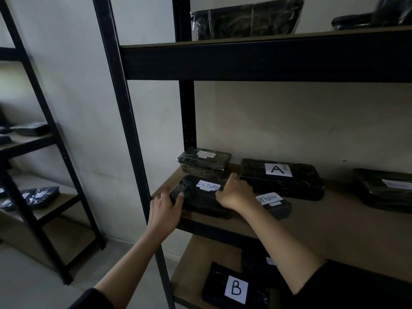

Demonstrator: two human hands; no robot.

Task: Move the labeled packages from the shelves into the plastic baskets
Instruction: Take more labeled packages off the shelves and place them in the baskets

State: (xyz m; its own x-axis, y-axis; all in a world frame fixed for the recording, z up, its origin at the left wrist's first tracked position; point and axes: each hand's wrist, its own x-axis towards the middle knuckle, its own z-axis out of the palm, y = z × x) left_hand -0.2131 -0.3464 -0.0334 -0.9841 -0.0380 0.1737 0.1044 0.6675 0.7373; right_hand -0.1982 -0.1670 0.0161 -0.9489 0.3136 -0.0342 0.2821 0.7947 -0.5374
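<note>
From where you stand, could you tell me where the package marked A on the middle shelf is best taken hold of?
Probably by its two short ends, coming from the front with both hands. The package marked A lies flat and long, parallel to the shelf edge, with the wall close behind it. A smaller RETURN package lies in front, so reach over that.

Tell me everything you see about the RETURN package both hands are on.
The RETURN package is a flat, dark rectangular parcel in glossy black plastic wrap, with a white handwritten label reading RETURN on top. It lies flat at the front left of the middle shelf, beside the upright post. The left hand grips its left end, thumb on top; the right hand holds its right end. A second RETURN parcel lies to its right.
</note>
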